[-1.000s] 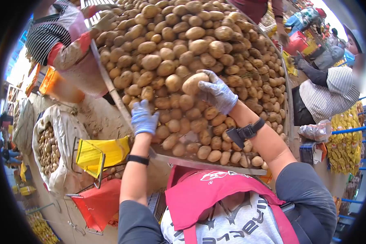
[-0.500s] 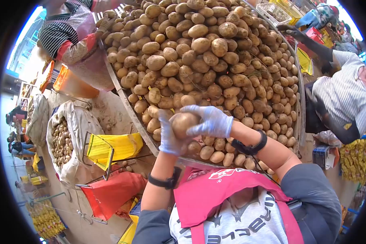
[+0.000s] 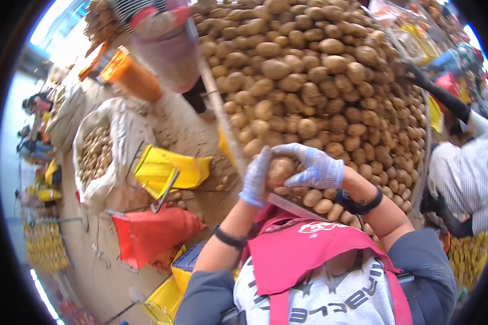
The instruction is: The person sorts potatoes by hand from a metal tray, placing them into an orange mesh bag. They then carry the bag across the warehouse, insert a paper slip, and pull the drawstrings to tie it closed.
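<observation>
The left hand [image 3: 255, 180] and right hand [image 3: 321, 168], half curled, cup one potato [image 3: 280, 173] between them. Beyond the hands, more potatoes [image 3: 310, 91] lie heaped on the tabletop [image 3: 220, 112].

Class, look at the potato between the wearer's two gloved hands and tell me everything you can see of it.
The potato is brown, roundish and whole as far as it shows, its skin matt and apparently soil-smudged. It sits between the gloved left hand and right hand, near the front edge of the potato heap. Fingers hide part of it, and its underside cannot be seen.
</observation>
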### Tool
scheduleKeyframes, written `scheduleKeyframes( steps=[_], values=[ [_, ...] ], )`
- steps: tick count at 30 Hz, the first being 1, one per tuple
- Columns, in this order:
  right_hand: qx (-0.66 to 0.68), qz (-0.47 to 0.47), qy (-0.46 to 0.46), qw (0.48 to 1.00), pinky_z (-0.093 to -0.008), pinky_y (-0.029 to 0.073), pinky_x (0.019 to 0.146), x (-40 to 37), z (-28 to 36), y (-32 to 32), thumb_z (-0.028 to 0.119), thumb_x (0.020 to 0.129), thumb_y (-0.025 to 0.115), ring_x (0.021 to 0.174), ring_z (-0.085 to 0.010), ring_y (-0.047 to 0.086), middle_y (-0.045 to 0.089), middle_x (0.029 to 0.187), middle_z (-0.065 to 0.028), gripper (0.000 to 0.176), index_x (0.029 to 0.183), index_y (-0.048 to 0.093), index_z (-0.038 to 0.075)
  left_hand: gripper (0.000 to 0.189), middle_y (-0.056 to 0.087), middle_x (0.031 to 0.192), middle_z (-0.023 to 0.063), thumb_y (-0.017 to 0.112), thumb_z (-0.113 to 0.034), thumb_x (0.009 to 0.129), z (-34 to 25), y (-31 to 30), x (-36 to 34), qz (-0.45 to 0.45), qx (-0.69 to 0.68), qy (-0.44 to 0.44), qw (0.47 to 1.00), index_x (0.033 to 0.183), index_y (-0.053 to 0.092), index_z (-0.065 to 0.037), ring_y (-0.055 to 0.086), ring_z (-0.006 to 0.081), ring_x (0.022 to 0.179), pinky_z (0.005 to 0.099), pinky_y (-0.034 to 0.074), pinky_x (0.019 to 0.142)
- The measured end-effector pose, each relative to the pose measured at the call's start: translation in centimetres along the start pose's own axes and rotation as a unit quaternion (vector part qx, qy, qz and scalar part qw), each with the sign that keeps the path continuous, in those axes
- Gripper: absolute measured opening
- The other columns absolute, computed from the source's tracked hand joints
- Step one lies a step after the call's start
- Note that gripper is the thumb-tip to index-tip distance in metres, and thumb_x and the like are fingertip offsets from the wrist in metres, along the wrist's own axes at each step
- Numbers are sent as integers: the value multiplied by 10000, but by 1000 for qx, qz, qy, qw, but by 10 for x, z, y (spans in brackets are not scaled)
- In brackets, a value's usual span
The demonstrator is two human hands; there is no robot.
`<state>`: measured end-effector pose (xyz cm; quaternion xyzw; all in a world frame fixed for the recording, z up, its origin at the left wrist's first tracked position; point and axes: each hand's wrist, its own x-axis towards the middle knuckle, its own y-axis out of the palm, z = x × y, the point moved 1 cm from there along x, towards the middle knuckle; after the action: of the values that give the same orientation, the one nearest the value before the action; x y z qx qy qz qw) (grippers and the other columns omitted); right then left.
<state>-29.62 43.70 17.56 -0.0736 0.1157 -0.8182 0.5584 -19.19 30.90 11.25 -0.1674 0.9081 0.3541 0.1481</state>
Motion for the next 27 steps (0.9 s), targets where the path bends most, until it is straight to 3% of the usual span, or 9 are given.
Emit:
scheduleKeyframes(
  steps=[5, 7, 9, 15, 17, 19, 22, 24, 27],
  values=[
    [369, -200, 116, 900, -269, 499, 772, 54, -22, 37, 109, 903, 507, 845, -151, 592, 573, 1017, -90, 354, 1247, 450, 42, 484, 598, 1048, 135, 491, -448, 894, -44, -24, -27, 38, -176, -70, 981, 1191, 492, -65, 638, 265, 864, 374, 567, 670],
    [221, -162, 94, 957, -332, 472, 882, 73, -25, 74, 153, 920, 482, 992, -221, 571, 570, 1096, -125, 326, 1231, 476, 57, 450, 589, 1089, 113, 495, -398, 905, -33, -49, -41, 167, -289, -154, 930, 1225, 467, -84, 623, 258, 913, 380, 559, 729],
    [-127, -87, -62, 986, -387, 403, 977, 86, -12, 109, 199, 910, 483, 1131, -308, 501, 521, 1206, -181, 386, 1269, 455, 61, 429, 570, 1138, 86, 510, -355, 902, 1, -98, -49, 74, -322, -76, 941, 1246, 456, -104, 592, 230, 987, 381, 522, 817],
    [-170, -45, -76, 981, -459, 329, 1016, 110, 7, 146, 430, 845, 541, 1207, -444, 397, 392, 1319, -284, 614, 1329, 413, 74, 477, 560, 1125, 115, 524, -402, 832, -52, -249, -66, -72, -375, 112, 917, 1188, 509, -85, 568, 242, 922, 360, 502, 785],
    [-191, -47, -33, 980, -450, 320, 1020, 95, 1, 132, 440, 846, 534, 1205, -435, 398, 362, 1338, -291, 603, 1311, 437, 68, 590, 479, 1247, 148, 530, -526, 805, -99, -284, -58, -298, -299, 126, 898, 1239, 471, -131, 490, 326, 1098, 489, 474, 873],
    [-214, -102, 3, 972, -451, 321, 1017, 83, -10, 126, 441, 850, 525, 1209, -438, 389, 359, 1338, -289, 610, 1322, 422, 70, 712, 305, 1409, 147, 522, -592, 793, -123, -243, -53, -400, -235, 64, 883, 1337, 363, -160, 322, 344, 1278, 517, 433, 923],
    [-149, -227, -19, 962, -449, 327, 1012, 77, -10, 118, 437, 854, 522, 1210, -426, 396, 372, 1336, -276, 619, 1334, 401, 63, 807, 122, 1503, 108, 392, -667, 845, -72, -174, -26, -266, 83, 96, 956, 1444, 158, -179, 181, 248, 1368, 414, 301, 1039],
    [5, -251, -17, 968, -480, 318, 1014, 93, -21, 121, 492, 861, 479, 1194, -431, 415, 446, 1297, -216, 621, 1350, 393, 119, 599, 308, 1403, 61, 356, -421, 971, -17, -95, -2, 305, -218, -9, 927, 1434, 170, -90, 348, 167, 1242, 305, 252, 1068],
    [-91, -284, 151, 943, -474, 336, 990, 85, -26, 107, 401, 916, 403, 1176, -399, 437, 451, 1305, -211, 542, 1356, 373, 86, 738, 283, 1444, 104, 325, -611, 897, 15, -8, 17, -22, -81, 51, 995, 1445, 123, -160, 302, 260, 1312, 463, 273, 1050]
  ],
)
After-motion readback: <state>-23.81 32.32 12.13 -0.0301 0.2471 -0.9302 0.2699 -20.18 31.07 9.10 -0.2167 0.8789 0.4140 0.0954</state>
